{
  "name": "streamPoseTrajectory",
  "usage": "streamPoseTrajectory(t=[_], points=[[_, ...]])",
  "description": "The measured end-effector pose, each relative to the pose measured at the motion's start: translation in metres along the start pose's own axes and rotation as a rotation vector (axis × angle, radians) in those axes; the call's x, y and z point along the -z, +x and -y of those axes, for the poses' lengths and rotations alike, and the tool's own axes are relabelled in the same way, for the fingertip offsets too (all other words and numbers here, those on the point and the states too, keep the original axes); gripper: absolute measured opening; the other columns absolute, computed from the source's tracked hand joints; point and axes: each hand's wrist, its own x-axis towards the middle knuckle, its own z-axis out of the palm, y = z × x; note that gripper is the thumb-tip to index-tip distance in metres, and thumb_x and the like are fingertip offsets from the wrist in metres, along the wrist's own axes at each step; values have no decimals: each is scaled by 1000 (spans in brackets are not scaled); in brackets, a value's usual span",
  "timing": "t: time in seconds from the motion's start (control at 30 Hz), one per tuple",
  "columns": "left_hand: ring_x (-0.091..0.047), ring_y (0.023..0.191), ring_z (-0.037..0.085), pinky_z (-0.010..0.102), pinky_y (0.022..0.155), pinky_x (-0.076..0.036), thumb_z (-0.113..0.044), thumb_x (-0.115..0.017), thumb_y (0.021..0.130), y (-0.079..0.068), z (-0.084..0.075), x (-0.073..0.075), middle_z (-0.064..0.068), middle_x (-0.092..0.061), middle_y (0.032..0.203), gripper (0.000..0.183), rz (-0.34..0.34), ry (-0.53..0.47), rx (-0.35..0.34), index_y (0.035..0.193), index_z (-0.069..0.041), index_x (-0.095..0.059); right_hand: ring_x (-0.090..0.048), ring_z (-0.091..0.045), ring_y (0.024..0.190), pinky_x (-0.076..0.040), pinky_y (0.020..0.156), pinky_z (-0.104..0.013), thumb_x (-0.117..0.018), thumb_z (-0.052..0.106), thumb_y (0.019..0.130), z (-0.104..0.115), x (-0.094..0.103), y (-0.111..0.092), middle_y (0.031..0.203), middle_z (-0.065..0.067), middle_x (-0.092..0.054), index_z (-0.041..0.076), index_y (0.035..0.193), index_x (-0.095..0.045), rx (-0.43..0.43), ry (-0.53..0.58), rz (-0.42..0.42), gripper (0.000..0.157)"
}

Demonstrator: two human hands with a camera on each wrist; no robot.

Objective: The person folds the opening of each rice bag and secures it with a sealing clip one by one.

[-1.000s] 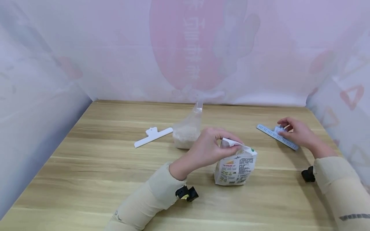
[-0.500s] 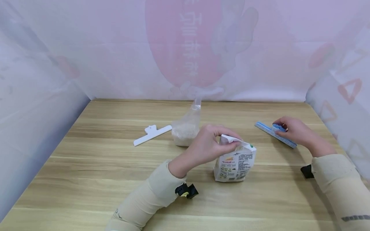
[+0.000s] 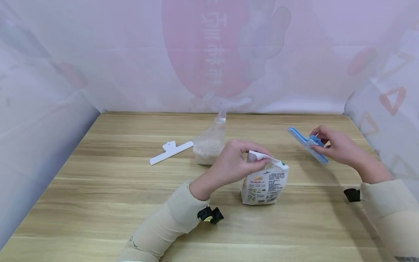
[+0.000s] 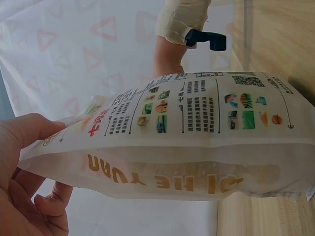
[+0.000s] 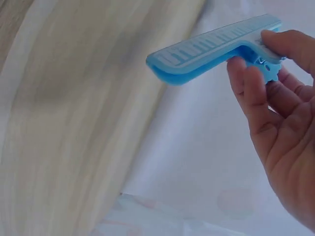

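My left hand (image 3: pixel 229 162) pinches the top edge of a white printed food bag (image 3: pixel 264 183), which stands upright on the table. In the left wrist view the bag's (image 4: pixel 197 113) side shows gold lettering, and thumb and fingers hold its upper end. On the right, my right hand (image 3: pixel 338 147) grips a blue bag clip (image 3: pixel 302 140) by its handle, with a shadow on the wood below. The right wrist view shows the clip's long ribbed bar (image 5: pixel 216 42) pointing away from the hand, thumb on one handle and fingers on the other.
A clear plastic bag of pale grains (image 3: pixel 207 151) stands behind the left hand, its twisted neck upright. Left of it a white bag clip (image 3: pixel 171 153) lies on the wooden table (image 3: pixel 108 203). Printed white sheeting (image 3: pixel 131 72) walls the back and both sides.
The right hand has lifted the blue clip off the table and turned it, its bar now steeper. The left hand stays on the white bag's top. The view has shifted slightly.
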Motion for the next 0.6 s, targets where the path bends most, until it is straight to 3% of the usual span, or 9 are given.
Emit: streamPoseTrajectory(t=[0.33, 0.6], points=[[-65, 81, -1, 13, 61, -48, -6, -73, 88, 0, 0, 1, 9, -77, 101, 10, -9, 10, -21, 97, -4, -78, -58, 2, 74, -48, 56, -20, -69, 4, 92, 33, 14, -17, 88, 5, -71, 5, 112, -56, 4, 118, -40, 24], [-66, 82, 0, 13, 59, -47, -6, -73, 89, -1, 2, 4, 10, -77, 102, 10, -13, 9, -21, 97, -3, -78, -59, -2, 67, -47, 52, -17, -75, -1, 85, 61, 21, -22, 88, 7, -73, 10, 111, -58, 117, 107, -96, 33]])
